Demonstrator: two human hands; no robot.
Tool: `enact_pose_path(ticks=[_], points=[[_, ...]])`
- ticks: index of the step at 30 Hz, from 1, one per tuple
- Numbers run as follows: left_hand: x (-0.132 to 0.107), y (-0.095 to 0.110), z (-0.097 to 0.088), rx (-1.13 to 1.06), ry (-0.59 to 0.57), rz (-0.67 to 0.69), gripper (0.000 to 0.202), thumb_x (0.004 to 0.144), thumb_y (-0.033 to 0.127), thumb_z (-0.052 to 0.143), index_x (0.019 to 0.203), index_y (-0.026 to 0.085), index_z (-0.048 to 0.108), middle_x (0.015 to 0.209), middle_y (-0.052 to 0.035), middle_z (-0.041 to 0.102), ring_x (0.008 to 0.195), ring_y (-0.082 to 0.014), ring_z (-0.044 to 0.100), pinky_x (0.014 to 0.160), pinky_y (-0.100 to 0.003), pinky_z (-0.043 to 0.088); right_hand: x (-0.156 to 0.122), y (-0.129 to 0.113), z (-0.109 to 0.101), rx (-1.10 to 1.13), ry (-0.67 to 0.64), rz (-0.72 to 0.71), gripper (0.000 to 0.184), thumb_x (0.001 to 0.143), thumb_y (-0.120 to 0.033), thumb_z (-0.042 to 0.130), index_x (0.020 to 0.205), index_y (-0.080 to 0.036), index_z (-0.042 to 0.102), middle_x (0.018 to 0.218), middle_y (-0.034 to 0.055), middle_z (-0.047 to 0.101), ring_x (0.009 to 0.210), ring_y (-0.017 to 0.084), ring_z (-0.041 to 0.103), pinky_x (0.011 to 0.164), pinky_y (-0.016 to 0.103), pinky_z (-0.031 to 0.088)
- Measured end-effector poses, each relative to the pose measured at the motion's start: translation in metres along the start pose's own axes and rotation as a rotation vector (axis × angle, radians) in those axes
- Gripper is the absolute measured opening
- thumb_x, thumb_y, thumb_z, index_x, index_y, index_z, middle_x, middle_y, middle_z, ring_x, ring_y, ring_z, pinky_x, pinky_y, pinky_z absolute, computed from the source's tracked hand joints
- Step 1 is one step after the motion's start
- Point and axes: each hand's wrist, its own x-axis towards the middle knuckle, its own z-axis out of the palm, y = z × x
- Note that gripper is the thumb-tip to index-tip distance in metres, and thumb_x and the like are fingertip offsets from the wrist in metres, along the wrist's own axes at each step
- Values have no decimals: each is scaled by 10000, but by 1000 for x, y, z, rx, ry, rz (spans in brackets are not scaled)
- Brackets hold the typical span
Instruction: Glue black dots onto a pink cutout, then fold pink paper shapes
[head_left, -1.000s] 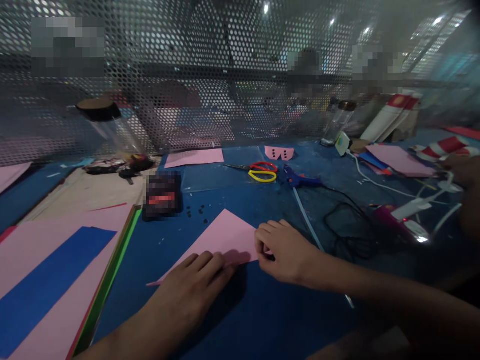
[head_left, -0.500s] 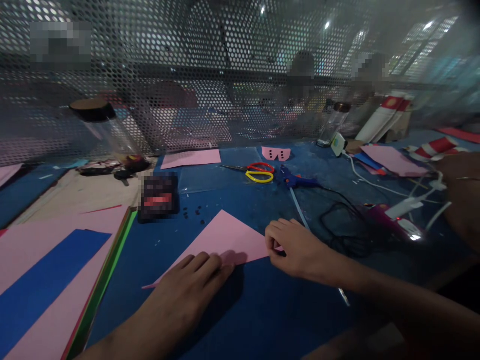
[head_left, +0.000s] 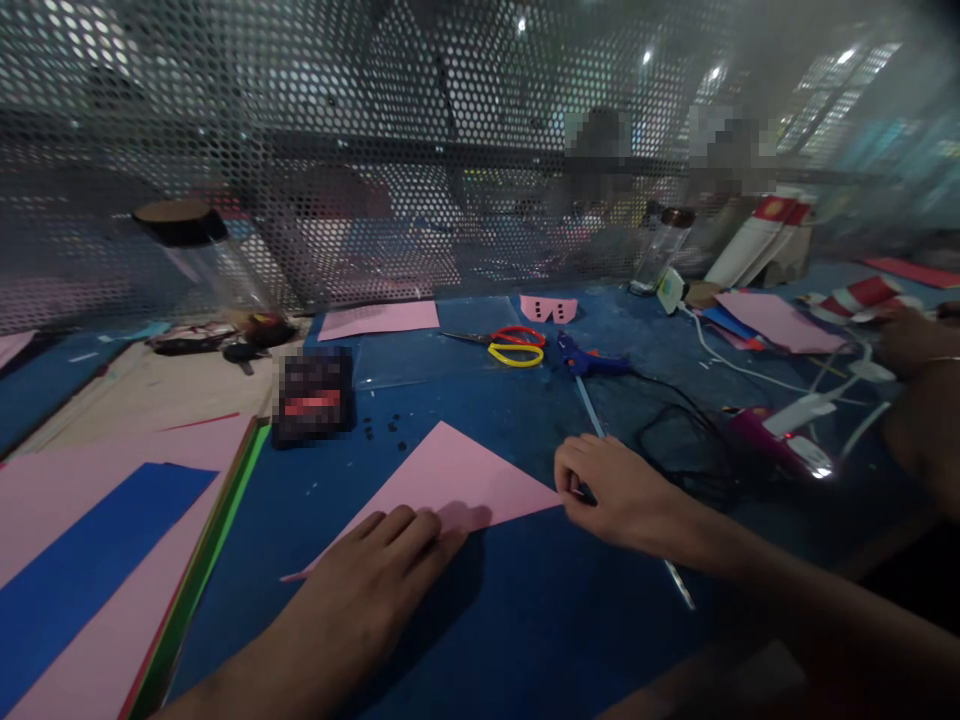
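A pink sheet of paper [head_left: 465, 465], folded into a triangle, lies on the blue tabletop with its peak pointing away from me. My left hand [head_left: 394, 560] presses on its near folded edge, fingers bent and close together, thumb along the crease. At the right corner my right hand [head_left: 611, 490] is closed, its curled fingertips on the paper's tip; they partly hide that corner. Under the right wrist passes a pale glue stick [head_left: 590, 408], fed from a blue glue gun [head_left: 592, 360]. Beyond the paper lie scissors [head_left: 514, 345] with red and yellow handles.
Stacked coloured paper [head_left: 97, 560] lies at left beside a dark pixelated object [head_left: 313, 398]. A glass jar [head_left: 217, 270] stands behind. Black cable [head_left: 675, 430] and a purple power strip [head_left: 780, 440] lie at right, near another person's arm [head_left: 926, 400]. Perforated metal [head_left: 390, 150] backs the table.
My right hand has slid a little to the right along the paper's near edge, out to the corner. My left hand stays pressed in place. The other person's hand at right has come into view.
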Motion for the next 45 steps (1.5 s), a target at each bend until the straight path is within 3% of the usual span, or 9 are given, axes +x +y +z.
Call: enact_pose_path(ticks=[8, 14, 20, 25, 36, 41, 45], points=[[-2, -2, 7, 1, 87, 15, 487, 950, 53, 448, 1408, 209, 505, 1111, -93, 641, 936, -255, 578, 830, -400, 463, -5, 10, -9, -49, -3, 0, 84, 811, -127, 573, 791, -208, 565, 824, -13, 612, 776, 171, 528, 734, 336, 296], [2, -2, 2, -3, 124, 31, 407, 935, 69, 448, 1292, 203, 590, 1023, -77, 664, 858, -243, 589, 770, -378, 473, 6, -18, -20, 15, 59, -96, 88, 840, -111, 594, 832, -197, 580, 893, 7, 623, 839, 174, 544, 765, 320, 345], [6, -2, 1, -50, 174, 27, 361, 890, 41, 458, 1161, 195, 641, 965, -70, 668, 819, -243, 591, 736, -376, 488, 28, -40, 4, 163, -27, -344, 48, 900, -164, 623, 930, -202, 624, 932, 1, 663, 850, 151, 571, 756, 277, 377], [8, -4, 6, -58, 224, 30, 317, 921, 62, 450, 1134, 205, 637, 942, -65, 657, 805, -241, 588, 697, -367, 470, 37, -37, 19, 206, -67, -295, 42, 892, -169, 640, 908, -206, 630, 880, -20, 658, 805, 134, 573, 702, 255, 376], [13, -7, 3, -114, 382, 94, 230, 982, 101, 445, 1016, 195, 653, 838, -39, 650, 730, -207, 588, 655, -331, 455, 35, -39, 19, 188, -50, -303, 63, 893, -163, 657, 901, -205, 610, 893, -22, 656, 812, 134, 553, 725, 260, 378], [16, -3, 1, -279, 292, -87, 152, 979, 152, 521, 967, 206, 663, 885, -34, 652, 817, -196, 606, 714, -317, 451, 35, -40, 19, 187, -37, -320, 67, 888, -147, 635, 894, -204, 601, 902, -15, 661, 821, 143, 555, 730, 269, 370], [22, -3, 6, -420, 288, -227, 136, 967, 152, 533, 919, 209, 646, 837, -8, 621, 779, -164, 589, 715, -296, 427, 34, -40, 19, 188, -36, -321, 68, 885, -143, 621, 886, -203, 589, 878, -20, 645, 793, 138, 537, 720, 268, 359]])
